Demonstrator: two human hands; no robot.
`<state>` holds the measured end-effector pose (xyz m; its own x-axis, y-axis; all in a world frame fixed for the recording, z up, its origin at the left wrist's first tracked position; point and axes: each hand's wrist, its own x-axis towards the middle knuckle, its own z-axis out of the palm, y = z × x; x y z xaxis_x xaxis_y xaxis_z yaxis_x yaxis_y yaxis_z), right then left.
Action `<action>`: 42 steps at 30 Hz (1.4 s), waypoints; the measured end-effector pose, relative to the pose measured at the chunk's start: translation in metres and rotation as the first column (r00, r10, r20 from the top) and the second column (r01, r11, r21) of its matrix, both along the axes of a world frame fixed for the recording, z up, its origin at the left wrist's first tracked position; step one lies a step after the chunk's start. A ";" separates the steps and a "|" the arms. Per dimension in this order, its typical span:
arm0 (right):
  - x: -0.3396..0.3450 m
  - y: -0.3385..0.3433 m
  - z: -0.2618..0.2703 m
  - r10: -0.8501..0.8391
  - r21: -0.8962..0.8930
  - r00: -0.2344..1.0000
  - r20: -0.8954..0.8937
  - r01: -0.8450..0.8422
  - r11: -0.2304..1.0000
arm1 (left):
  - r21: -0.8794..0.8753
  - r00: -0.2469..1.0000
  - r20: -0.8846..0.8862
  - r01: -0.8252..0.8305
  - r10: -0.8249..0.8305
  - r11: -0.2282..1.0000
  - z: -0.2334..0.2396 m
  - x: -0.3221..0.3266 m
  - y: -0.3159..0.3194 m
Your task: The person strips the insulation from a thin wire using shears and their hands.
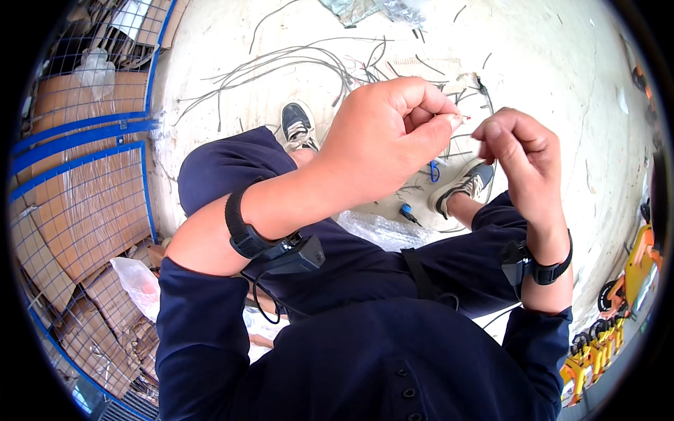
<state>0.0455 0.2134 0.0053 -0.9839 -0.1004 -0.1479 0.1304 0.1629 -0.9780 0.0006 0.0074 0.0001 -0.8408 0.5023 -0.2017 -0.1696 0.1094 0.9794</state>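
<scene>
My left hand (392, 137) is raised over the floor, its thumb and forefinger pinched on a small wire end (465, 119) with a bit of red at its tip. Just right of it is my right hand (518, 152), fingers curled and thumb against the forefinger; whether anything thin is between them cannot be made out. Beneath the hands, dark cut cable pieces (429, 64) lie scattered on the pale floor. A blue-handled tool (434, 171), partly hidden, lies below my left hand. Closer to me is a blue-and-black connector (406, 210) with a short cable.
Long grey cables (284, 55) curve across the floor beyond my left shoe (298, 123). Bubble wrap (384, 230) lies between my legs. A blue wire-mesh cage (84, 184) holding cardboard stands at left. Yellow equipment (590, 363) lines the right edge. Clear plastic bags (403, 13) lie ahead.
</scene>
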 end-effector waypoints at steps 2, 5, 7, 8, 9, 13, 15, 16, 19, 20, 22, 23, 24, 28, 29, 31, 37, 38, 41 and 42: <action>0.003 -0.009 -0.005 0.007 -0.161 1.000 0.018 -0.004 0.987 | -0.015 0.996 -0.088 -0.003 0.002 1.000 0.000 0.000 0.001; 0.004 -0.017 -0.006 -0.024 -0.275 0.997 0.073 0.044 0.961 | -0.015 0.967 -0.255 -0.027 0.022 1.000 -0.003 0.003 0.001; 0.004 -0.017 -0.006 -0.044 -0.304 0.993 0.113 0.077 0.950 | -0.028 0.834 -0.551 -0.046 0.024 0.999 -0.009 0.000 0.002; 0.004 -0.019 -0.008 -0.060 -0.319 0.991 0.119 0.096 0.943 | -0.031 0.734 -0.679 -0.058 0.021 0.998 -0.011 -0.001 0.003; 0.005 -0.019 -0.011 -0.079 -0.334 0.989 0.126 0.117 0.935 | -0.057 0.687 -0.727 -0.052 -0.006 0.997 -0.014 -0.002 0.004; 0.000 -0.016 -0.020 -0.156 -0.416 0.970 0.185 0.221 0.882 | -0.107 0.606 -0.792 -0.020 -0.073 0.994 -0.019 0.001 0.008; -0.001 -0.012 -0.021 -0.156 -0.453 0.973 0.170 0.218 0.865 | -0.100 0.614 -0.786 -0.004 -0.077 0.995 -0.018 0.003 0.009; -0.002 -0.011 -0.020 -0.148 -0.450 0.976 0.157 0.204 0.869 | -0.096 0.609 -0.789 -0.001 -0.075 0.995 -0.018 0.003 0.010; -0.002 -0.009 -0.017 -0.121 -0.400 0.987 0.110 0.155 0.903 | -0.107 0.638 -0.761 0.054 -0.117 0.993 -0.012 0.000 0.005; -0.003 -0.008 -0.016 -0.083 -0.422 0.992 0.093 0.114 0.900 | -0.113 0.653 -0.744 0.081 -0.139 0.990 -0.009 -0.002 0.003; -0.004 -0.007 -0.014 -0.007 -0.462 0.998 0.059 0.034 0.886 | -0.050 0.699 -0.713 0.042 -0.065 0.998 -0.006 -0.006 0.001; -0.004 -0.007 -0.011 0.038 -0.495 0.997 0.071 0.002 0.869 | -0.019 0.719 -0.694 0.021 -0.028 1.000 -0.006 -0.008 0.000; -0.003 -0.009 -0.006 0.090 -0.529 0.993 0.079 -0.034 0.848 | 0.045 0.753 -0.658 0.038 0.001 0.998 -0.006 -0.010 0.000; 0.001 -0.004 0.000 0.239 -0.574 0.956 0.171 -0.101 0.813 | 0.179 0.945 -0.309 0.166 -0.105 0.970 -0.003 -0.005 0.000; 0.001 -0.002 0.000 0.271 -0.584 0.941 0.204 -0.106 0.805 | 0.125 0.921 -0.375 0.158 -0.101 0.979 -0.004 -0.006 -0.001; 0.003 -0.007 -0.002 0.208 -0.574 0.951 0.227 -0.042 0.818 | 0.026 0.860 -0.498 0.139 -0.108 0.990 -0.007 -0.008 -0.002; 0.003 -0.003 0.006 0.248 -0.587 0.930 0.273 -0.043 0.809 | -0.014 0.841 -0.526 0.139 -0.125 0.990 -0.003 -0.012 -0.003; 0.004 -0.004 0.008 0.240 -0.567 0.934 0.264 -0.051 0.822 | 0.014 0.871 -0.479 0.134 -0.111 0.991 -0.002 -0.012 -0.003; 0.007 -0.006 0.011 0.167 -0.486 0.958 0.233 -0.034 0.873 | 0.092 0.903 -0.427 -0.005 0.044 0.996 -0.003 -0.011 -0.001; 0.007 -0.007 0.012 0.135 -0.457 0.966 0.219 -0.021 0.889 | 0.118 0.866 -0.469 -0.130 0.170 0.985 -0.005 -0.010 0.003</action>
<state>0.0527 0.2068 0.0168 -0.9108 -0.2868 -0.2969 0.3732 -0.2645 -0.8892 -0.0096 0.0107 -0.0050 -0.8910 0.3596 0.2771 0.3110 0.0387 0.9496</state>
